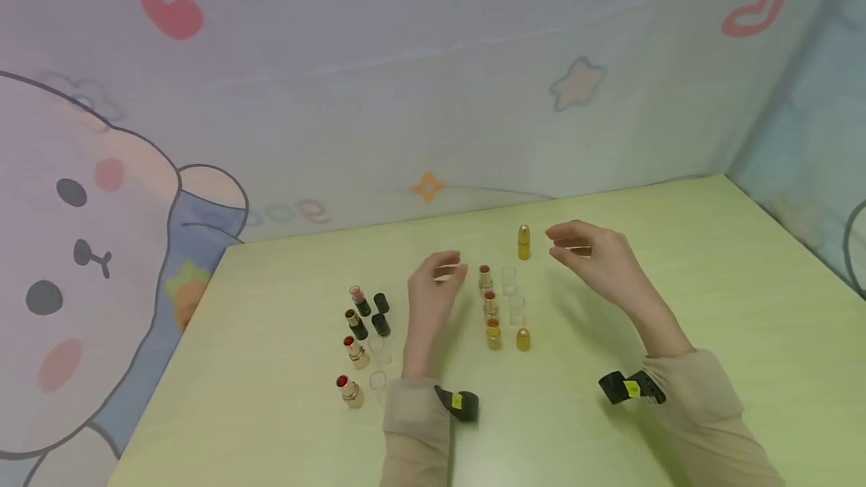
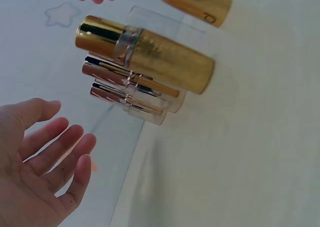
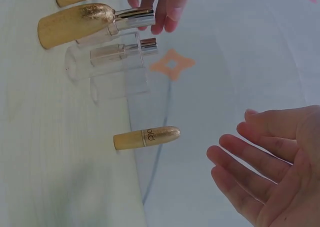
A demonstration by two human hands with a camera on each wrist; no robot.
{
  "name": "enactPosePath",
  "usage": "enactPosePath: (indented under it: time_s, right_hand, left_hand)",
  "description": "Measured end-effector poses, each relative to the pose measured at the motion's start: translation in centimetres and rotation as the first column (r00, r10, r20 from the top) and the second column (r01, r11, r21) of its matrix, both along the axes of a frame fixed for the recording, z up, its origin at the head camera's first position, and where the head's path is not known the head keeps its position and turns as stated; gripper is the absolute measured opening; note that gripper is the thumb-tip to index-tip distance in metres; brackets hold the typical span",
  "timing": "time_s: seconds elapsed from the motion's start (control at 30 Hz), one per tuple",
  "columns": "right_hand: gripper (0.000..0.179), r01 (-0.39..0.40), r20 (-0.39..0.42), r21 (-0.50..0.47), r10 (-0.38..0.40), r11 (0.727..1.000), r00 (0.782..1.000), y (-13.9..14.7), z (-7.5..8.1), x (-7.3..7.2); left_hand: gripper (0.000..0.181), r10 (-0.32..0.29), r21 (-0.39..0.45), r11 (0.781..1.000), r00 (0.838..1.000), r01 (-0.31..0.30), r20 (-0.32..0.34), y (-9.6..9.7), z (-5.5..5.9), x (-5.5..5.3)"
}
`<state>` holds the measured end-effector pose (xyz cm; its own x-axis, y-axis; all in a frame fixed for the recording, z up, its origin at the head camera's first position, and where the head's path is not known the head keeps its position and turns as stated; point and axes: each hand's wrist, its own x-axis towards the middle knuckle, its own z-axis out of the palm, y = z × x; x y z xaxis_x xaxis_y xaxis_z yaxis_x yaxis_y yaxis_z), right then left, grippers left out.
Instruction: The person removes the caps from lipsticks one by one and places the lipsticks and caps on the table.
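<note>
My left hand [image 1: 433, 291] hovers just left of the middle row of uncapped lipsticks, fingers loosely bent and holding nothing. In that row stand a gold-based lipstick [image 1: 493, 337] at the near end and two with clear lower parts, one the middle lipstick [image 1: 490, 307]. Beside them are a gold bullet-shaped cap [image 1: 523, 340] and two clear caps, one the nearer clear cap [image 1: 516, 310]. A closed gold lipstick [image 3: 146, 138] stands upright behind the row. Just right of it my right hand [image 1: 598, 258] is raised, its relaxed fingers apart from the lipstick, as the right wrist view also shows.
Left of my left forearm stands another row of several uncapped lipsticks, including a red lipstick [image 1: 355, 352]. Next to them are black caps, such as the nearer black cap [image 1: 381, 325], and clear caps [image 1: 380, 352]. A printed curtain [image 1: 473, 119] hangs behind the table [image 1: 704, 261].
</note>
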<state>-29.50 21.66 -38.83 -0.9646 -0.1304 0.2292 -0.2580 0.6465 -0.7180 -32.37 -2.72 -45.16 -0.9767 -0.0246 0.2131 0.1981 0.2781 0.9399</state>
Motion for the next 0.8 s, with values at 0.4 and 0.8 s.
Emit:
enactPosePath:
  time_s: [0.4,0.8]
  right_hand:
    - [0.034,-0.008,0.050,-0.070,0.012,0.998,0.999,-0.3,-0.6,-1.6]
    - [0.036,-0.018,0.086,-0.087,0.025,0.996,0.996,-1.4,-1.6,-3.0]
  left_hand:
    - [0.029,-0.099,-0.103,0.989,0.990,0.110,0.099,-0.7,0.1,-1.9]
    - [0.036,-0.223,-0.072,0.968,0.956,0.240,0.190,-0.5,0.4,-3.8]
